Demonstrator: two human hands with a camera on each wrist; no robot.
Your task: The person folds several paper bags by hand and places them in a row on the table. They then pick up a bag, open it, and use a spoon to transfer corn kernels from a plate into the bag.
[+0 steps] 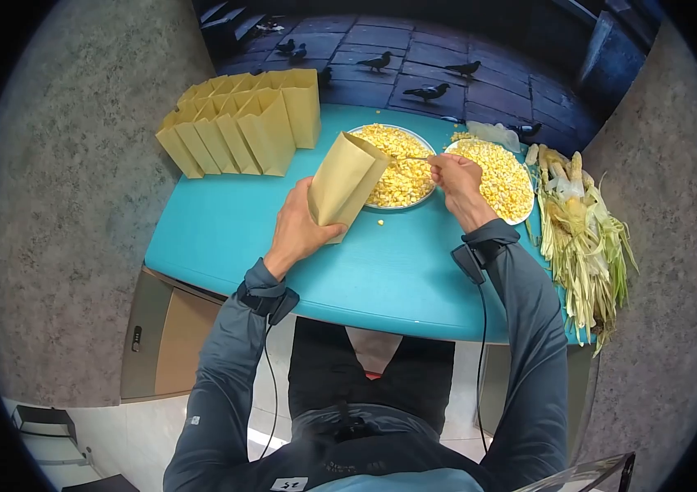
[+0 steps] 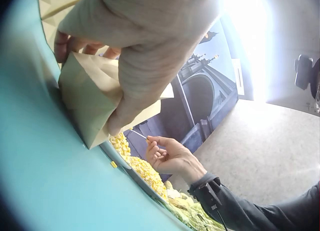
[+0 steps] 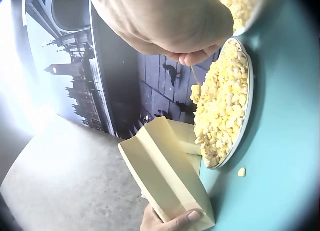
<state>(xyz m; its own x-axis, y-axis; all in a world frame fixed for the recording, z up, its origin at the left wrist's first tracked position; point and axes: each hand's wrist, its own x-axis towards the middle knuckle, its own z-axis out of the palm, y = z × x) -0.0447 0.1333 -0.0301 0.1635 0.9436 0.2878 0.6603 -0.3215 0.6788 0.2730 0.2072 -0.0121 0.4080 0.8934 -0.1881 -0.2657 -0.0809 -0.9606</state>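
Observation:
My left hand (image 1: pixel 295 228) grips a brown paper bag (image 1: pixel 347 182) near its base, thumb on the front. The bag leans right, its open mouth beside a plate (image 3: pixel 250 91) heaped with yellow corn kernels (image 1: pixel 402 187). In my right hand (image 1: pixel 460 187), fingertips pinch the thin handle of a spoon (image 3: pixel 194 75). Its far end is at the heap, with kernels (image 3: pixel 195 93) over it; the bowl is mostly hidden. One loose kernel (image 1: pixel 380 222) lies on the teal table in front of the plate.
Several upright paper bags (image 1: pixel 237 131) stand in rows at the back left. A second plate of kernels (image 1: pixel 500 176) sits right of the first, with a clear plastic bag (image 1: pixel 493 134) behind it. Husks and cobs (image 1: pixel 582 238) hang over the right edge of the table (image 1: pixel 225 238).

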